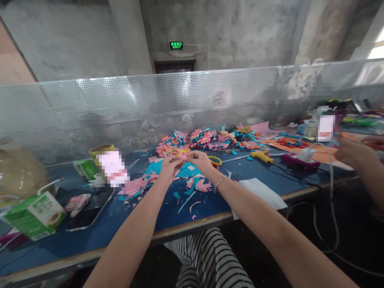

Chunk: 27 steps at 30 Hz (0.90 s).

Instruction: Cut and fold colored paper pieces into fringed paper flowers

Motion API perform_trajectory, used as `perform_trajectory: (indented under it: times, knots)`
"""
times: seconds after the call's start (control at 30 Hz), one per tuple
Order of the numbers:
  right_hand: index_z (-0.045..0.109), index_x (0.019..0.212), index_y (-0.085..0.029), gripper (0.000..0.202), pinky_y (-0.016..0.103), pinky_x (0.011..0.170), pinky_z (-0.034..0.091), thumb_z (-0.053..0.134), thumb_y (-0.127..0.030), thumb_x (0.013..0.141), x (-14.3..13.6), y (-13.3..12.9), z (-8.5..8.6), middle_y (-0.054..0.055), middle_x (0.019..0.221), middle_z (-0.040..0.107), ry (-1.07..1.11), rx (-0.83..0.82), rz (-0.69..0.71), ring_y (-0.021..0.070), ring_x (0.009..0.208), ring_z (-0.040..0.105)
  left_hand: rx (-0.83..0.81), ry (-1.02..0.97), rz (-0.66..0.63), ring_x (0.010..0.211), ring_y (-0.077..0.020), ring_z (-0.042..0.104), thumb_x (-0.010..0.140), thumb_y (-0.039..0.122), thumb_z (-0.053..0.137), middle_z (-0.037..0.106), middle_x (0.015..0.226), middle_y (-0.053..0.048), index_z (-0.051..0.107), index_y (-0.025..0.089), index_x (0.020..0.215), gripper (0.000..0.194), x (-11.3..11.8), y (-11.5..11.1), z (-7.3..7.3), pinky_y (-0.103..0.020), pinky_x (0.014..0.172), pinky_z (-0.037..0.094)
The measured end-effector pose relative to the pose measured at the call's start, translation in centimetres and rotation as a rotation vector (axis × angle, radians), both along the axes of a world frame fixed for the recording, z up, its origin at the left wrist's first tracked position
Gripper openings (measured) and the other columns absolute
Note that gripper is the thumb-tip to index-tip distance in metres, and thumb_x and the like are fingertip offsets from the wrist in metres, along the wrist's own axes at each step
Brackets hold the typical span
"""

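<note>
Over the middle of the blue table (163, 220), my left hand (171, 166) and my right hand (200, 162) meet with fingertips pinched together. Between them is a small pink paper piece (182, 154), partly covered by the fingers. Just behind lie pink, blue and orange paper flowers (202, 138) in a heap. Beneath my hands is a sheet of blue paper (154, 168), with pink paper scraps (136, 186) and small blue cuttings strewn around. Scissors with yellow handles (216, 161) are partly visible beyond my right hand.
A yellow hot glue gun (261, 156) and a purple power strip (300, 161) with cables lie to the right. On the left are a green drink carton (36, 216), a phone (87, 219) and a tape roll. A co-worker's hand (349, 150) is at far right. Perforated metal panel (132, 108) behind.
</note>
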State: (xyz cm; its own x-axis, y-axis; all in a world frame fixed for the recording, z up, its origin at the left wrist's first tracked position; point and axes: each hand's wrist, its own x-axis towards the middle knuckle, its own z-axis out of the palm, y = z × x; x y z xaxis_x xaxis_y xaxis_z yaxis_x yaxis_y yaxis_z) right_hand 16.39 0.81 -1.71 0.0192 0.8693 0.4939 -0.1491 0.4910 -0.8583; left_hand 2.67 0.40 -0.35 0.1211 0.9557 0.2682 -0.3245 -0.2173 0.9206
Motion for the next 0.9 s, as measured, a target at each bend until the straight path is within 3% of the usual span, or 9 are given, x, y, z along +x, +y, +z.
perform_trajectory:
  times: [0.17, 0.4, 0.53, 0.6, 0.77, 0.9]
  knots:
    - [0.057, 0.071, -0.015, 0.033, 0.022, 0.054, 0.042, 0.072, -0.034, 0.049, 0.33, 0.37, -0.44, -0.002, 0.061, 0.056, -0.033, -0.029, 0.031, 0.0082, 0.055, 0.051, -0.014, 0.047, 0.016, 0.055, -0.0131, 0.059, 0.047, 0.024, 0.073, 0.062, 0.056, -0.002, 0.059, 0.014, 0.061, 0.022, -0.07, 0.08, -0.06, -0.027, 0.061, 0.047]
    - [0.056, 0.072, -0.016, 0.030, 0.024, 0.058, 0.045, 0.067, -0.038, 0.056, -0.28, -0.26, -0.38, -0.002, 0.062, 0.057, -0.117, -0.064, 0.103, 0.0096, 0.058, 0.054, 0.252, 0.339, 0.151, 0.051, -0.0138, 0.056, 0.060, 0.030, 0.065, 0.059, 0.051, 0.000, 0.059, 0.017, 0.060, 0.014, -0.59, 0.29, -0.09, -0.027, 0.057, 0.045]
    - [0.054, 0.062, -0.015, 0.027, 0.025, 0.056, 0.044, 0.069, -0.036, 0.054, -0.33, -0.04, -0.49, -0.003, 0.053, 0.053, -0.153, -0.031, 0.048, 0.0086, 0.050, 0.049, 0.313, 0.440, 0.214, 0.050, -0.0148, 0.056, 0.060, 0.028, 0.064, 0.058, 0.052, 0.000, 0.059, 0.017, 0.061, 0.012, -0.62, 0.31, 0.03, -0.027, 0.054, 0.042]
    - [0.053, 0.060, -0.015, 0.027, 0.025, 0.054, 0.042, 0.069, -0.036, 0.053, -0.20, 0.06, -0.52, -0.004, 0.049, 0.050, -0.154, -0.030, 0.038, 0.0078, 0.047, 0.046, 0.299, 0.428, 0.201, 0.049, -0.0145, 0.055, 0.058, 0.029, 0.066, 0.057, 0.050, 0.000, 0.059, 0.017, 0.059, 0.014, -0.54, 0.33, 0.03, -0.026, 0.054, 0.042]
    - [0.052, 0.057, -0.015, 0.028, 0.023, 0.053, 0.040, 0.070, -0.036, 0.050, 0.06, -0.07, -0.41, -0.005, 0.049, 0.048, -0.113, -0.019, 0.046, 0.0073, 0.049, 0.045, 0.103, 0.208, 0.015, 0.050, -0.0130, 0.055, 0.054, 0.036, 0.068, 0.057, 0.051, 0.000, 0.058, 0.015, 0.057, 0.024, -0.48, 0.58, -0.36, -0.026, 0.055, 0.043]
    - [0.053, 0.058, -0.015, 0.028, 0.023, 0.052, 0.038, 0.070, -0.037, 0.052, 0.08, -0.16, -0.26, -0.005, 0.051, 0.048, -0.154, 0.012, 0.038, 0.0074, 0.050, 0.044, 0.079, 0.137, 0.015, 0.049, -0.0102, 0.053, 0.049, 0.035, 0.073, 0.057, 0.051, 0.000, 0.060, 0.014, 0.059, 0.027, -0.64, 0.82, -0.64, -0.024, 0.055, 0.043]
